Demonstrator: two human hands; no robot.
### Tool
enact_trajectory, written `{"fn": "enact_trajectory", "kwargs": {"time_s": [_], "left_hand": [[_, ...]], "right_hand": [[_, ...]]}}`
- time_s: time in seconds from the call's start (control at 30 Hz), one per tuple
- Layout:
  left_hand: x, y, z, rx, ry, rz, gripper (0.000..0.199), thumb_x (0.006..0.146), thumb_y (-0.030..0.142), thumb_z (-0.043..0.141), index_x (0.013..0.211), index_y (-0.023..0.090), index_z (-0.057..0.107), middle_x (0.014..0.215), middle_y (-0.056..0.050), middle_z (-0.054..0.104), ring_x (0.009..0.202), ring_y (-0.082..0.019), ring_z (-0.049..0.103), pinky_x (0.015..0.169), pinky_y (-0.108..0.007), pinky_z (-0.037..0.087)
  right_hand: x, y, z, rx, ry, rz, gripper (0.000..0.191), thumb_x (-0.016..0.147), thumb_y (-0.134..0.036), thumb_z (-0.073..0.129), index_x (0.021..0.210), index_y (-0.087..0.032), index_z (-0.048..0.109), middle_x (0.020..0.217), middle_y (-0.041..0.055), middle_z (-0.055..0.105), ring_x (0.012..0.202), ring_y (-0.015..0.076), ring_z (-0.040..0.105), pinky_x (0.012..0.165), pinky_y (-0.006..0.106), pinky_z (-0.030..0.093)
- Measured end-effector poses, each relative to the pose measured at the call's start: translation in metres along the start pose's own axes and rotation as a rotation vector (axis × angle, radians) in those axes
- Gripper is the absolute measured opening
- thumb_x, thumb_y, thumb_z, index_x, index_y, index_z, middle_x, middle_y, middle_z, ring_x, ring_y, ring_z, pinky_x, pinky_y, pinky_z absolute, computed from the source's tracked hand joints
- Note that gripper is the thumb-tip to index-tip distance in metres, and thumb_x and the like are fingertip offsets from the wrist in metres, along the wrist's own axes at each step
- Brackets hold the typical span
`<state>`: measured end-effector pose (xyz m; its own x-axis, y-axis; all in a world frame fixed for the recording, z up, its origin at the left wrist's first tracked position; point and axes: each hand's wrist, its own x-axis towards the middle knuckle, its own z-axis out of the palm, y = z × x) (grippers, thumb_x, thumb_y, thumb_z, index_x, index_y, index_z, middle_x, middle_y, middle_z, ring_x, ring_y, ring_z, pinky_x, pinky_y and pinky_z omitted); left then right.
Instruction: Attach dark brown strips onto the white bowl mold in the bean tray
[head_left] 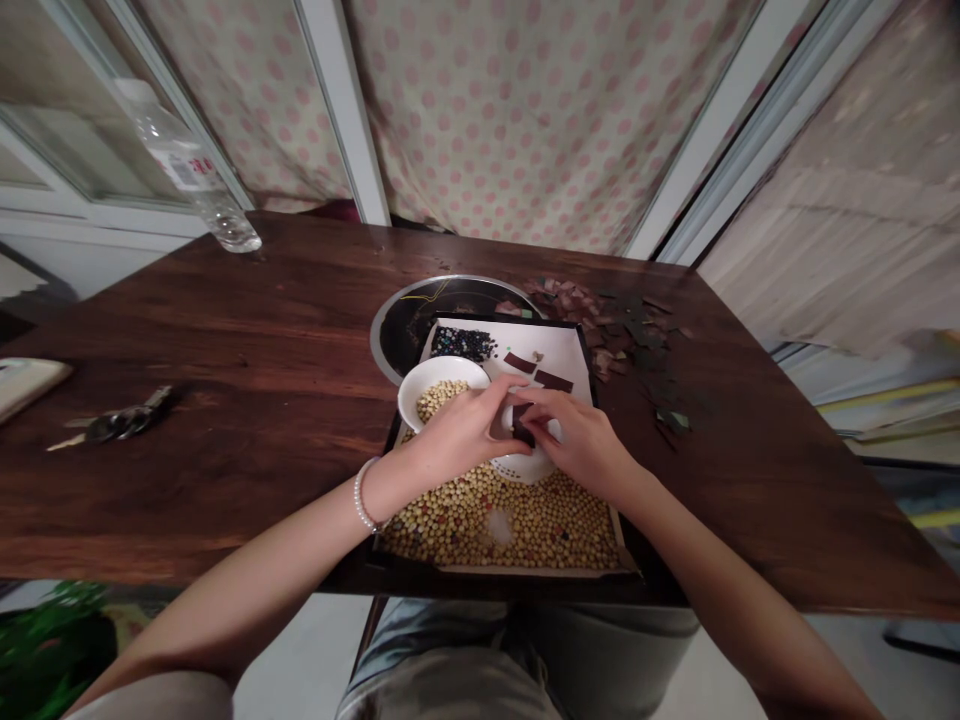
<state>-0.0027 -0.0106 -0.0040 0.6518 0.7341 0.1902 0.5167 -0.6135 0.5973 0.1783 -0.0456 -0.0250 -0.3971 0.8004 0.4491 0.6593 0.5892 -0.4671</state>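
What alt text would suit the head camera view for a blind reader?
A person's bare right hand pinches a dark brown square chip beside their left hand, above a black-rimmed tray of round tan beans, near a round white bowl on a dark wooden table.

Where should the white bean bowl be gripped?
Pinch the rim of the white bowl on its far-left side, coming from the left: the rim shows bare there, while the left hand overlaps the near side and soybeans fill the middle.
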Motion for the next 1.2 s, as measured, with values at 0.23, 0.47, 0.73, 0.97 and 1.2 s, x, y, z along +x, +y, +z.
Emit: {"fn": "enact_trajectory", "kwargs": {"time_s": [0.23, 0.47, 0.73, 0.97, 1.2], "left_hand": [[0.0001, -0.0011, 0.0011, -0.005, -0.005, -0.032, 0.052, 0.070, 0.033, 0.067, 0.113, 0.019, 0.043, 0.102, -0.010, 0.063, 0.094, -0.028, 0.059, 0.075, -0.037, 0.045], [-0.0006, -0.0004, 0.0005, 0.067, 0.003, -0.039, 0.057, 0.068, 0.039, 0.068, 0.114, 0.018, 0.042, 0.089, -0.008, 0.064, 0.080, -0.028, 0.061, 0.063, -0.035, 0.044], [-0.0009, -0.0004, 0.0006, -0.016, 0.009, -0.033, 0.071, 0.068, 0.036, 0.069, 0.127, 0.019, 0.033, 0.104, -0.012, 0.063, 0.095, -0.030, 0.060, 0.076, -0.039, 0.046], [-0.0010, 0.0005, 0.0003, -0.020, 0.020, -0.045, 0.071, 0.068, 0.036, 0.067, 0.128, 0.018, 0.034, 0.108, -0.014, 0.062, 0.093, -0.030, 0.061, 0.074, -0.040, 0.047], [-0.0012, -0.0024, 0.0012, -0.017, -0.007, -0.025, 0.076, 0.068, 0.036, 0.069, 0.131, 0.020, 0.030, 0.111, -0.014, 0.062, 0.103, -0.032, 0.057, 0.082, -0.042, 0.044]], "right_hand": [[-0.0009, 0.0051, 0.0029, -0.020, -0.017, 0.023, 0.049, 0.082, -0.011, 0.046, 0.128, -0.024, 0.036, 0.089, 0.0016, 0.065, 0.084, 0.0167, 0.060, 0.076, 0.033, 0.050], [0.0010, 0.0013, 0.0006, -0.030, 0.014, -0.007, 0.044, 0.084, -0.010, 0.043, 0.126, -0.023, 0.040, 0.086, 0.0021, 0.064, 0.084, 0.0161, 0.059, 0.077, 0.032, 0.050], [0.0023, 0.0030, 0.0007, 0.017, 0.021, -0.016, 0.042, 0.082, -0.009, 0.045, 0.121, -0.024, 0.042, 0.086, 0.0015, 0.063, 0.082, 0.0153, 0.059, 0.077, 0.033, 0.049], [0.0026, -0.0009, -0.0045, 0.156, -0.082, 0.026, 0.043, 0.078, -0.012, 0.051, 0.118, -0.025, 0.043, 0.085, -0.0013, 0.064, 0.077, 0.0118, 0.061, 0.073, 0.026, 0.050], [0.0077, 0.0024, -0.0026, 0.107, 0.019, 0.087, 0.037, 0.077, -0.011, 0.049, 0.111, -0.025, 0.047, 0.081, -0.0006, 0.066, 0.077, 0.0137, 0.063, 0.072, 0.028, 0.049]]}}
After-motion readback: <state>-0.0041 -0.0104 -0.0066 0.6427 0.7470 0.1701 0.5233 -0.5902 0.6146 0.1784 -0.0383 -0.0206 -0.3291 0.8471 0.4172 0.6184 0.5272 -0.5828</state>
